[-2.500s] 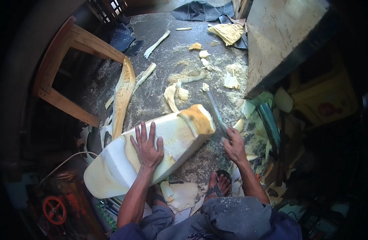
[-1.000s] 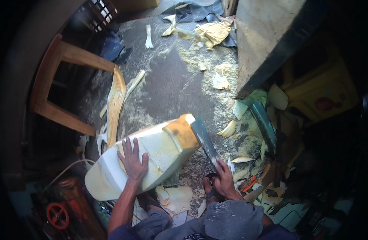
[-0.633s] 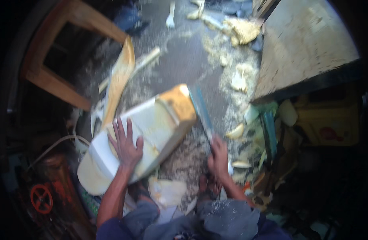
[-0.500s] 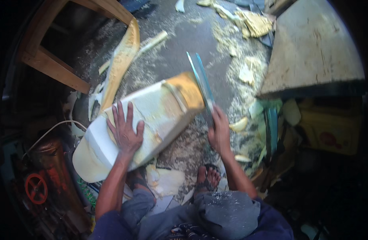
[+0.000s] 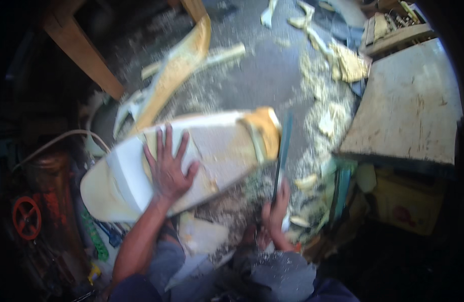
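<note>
The blade (image 5: 281, 156) now stands steeper, tip toward 12 o'clock, right hand (image 5: 275, 214) clenched on its handle. Left hand (image 5: 167, 168) lies spread flat on the foam block (image 5: 212, 151), which runs from 8 to 2 o'clock.

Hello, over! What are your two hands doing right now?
Left hand flat on the foam block. Right hand gripping the saw, blade at the block's yellow end. Foam scraps litter the floor.

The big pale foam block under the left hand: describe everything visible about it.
The foam block is long, whitish and roughly carved, with a rounded near end and an orange-yellow far end. It lies slanted on the crumb-strewn floor. The left hand presses flat on top, fingers spread. The blade held by the right hand stands at its orange end.
</note>
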